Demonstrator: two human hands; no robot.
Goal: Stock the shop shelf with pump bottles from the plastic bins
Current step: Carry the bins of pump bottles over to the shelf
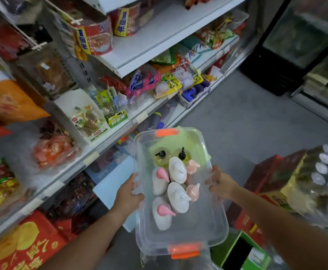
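— Closest to us is an orange latch (pixel 184 250) on the near end of a clear bin (pixel 215 238).

— How does each grip hold the bin?

— Left grip (pixel 128 193) clasps the left long wall, with the thumb over the rim and the fingers curled against the side. Right grip (pixel 220 184) clasps the opposite wall, with the fingers bent round the rim. It is a little blurred.

— And where are the bottles?

— Bottles (pixel 178 199) stand upright inside the bin, between the two grips. Two white ones with pink pumps are nearer the left grip. Two white ones with white pumps are in the middle. Two with pale pink pumps are nearer the right grip. Two yellow bottles (pixel 159 159) with black pumps stand past both grips, toward the far end.

— What is around?

— Shelf (pixel 92 154) full of snack packs runs on the outer side of the left grip, apart from the bin. Red boxes (pixel 22 248) lie low, behind and outside the left grip. Grey floor (pixel 237 123) shows ahead of both grips. Green box (pixel 243 248) sits low, behind the right grip.
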